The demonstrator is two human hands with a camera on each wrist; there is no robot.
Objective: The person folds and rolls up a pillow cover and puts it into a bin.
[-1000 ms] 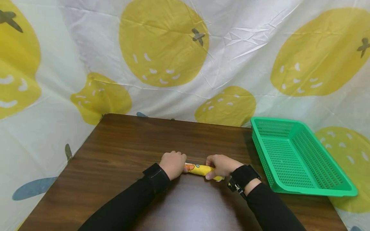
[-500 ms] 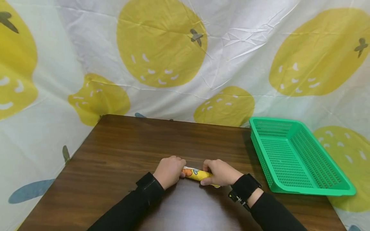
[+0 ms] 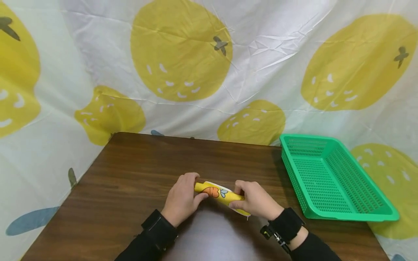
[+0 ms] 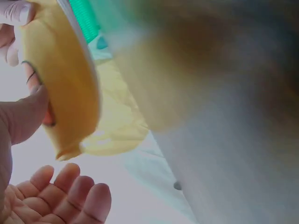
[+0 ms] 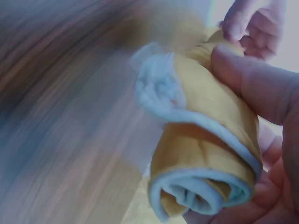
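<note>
A rolled-up yellow cloth (image 3: 225, 197) with a carrot print and white edging is held slightly tilted in front of the person, over the brown table. Near its right end, the right hand (image 3: 258, 200) grips it, thumb on the near side. The right wrist view shows the layered spiral end of the cloth (image 5: 210, 154), with the right thumb (image 5: 252, 84) lying along the roll. At the other end is the left hand (image 3: 183, 198). In the left wrist view its thumb (image 4: 28, 116) overlaps the roll, while its loosely bent fingers (image 4: 77, 193) are apart from the cloth.
A green plastic basket (image 3: 354, 216) with perforated walls stands at the table's right side. The brown wooden table (image 3: 156, 159) extends behind the hands. A white curtain (image 3: 254, 79) with yellow fruit prints hangs along the back and sides.
The left hand has turned and its fingers have loosened from the roll's left end, which now shows. The cloth appears lifted and more tilted. The right hand keeps its grip, slightly lower and further right.
</note>
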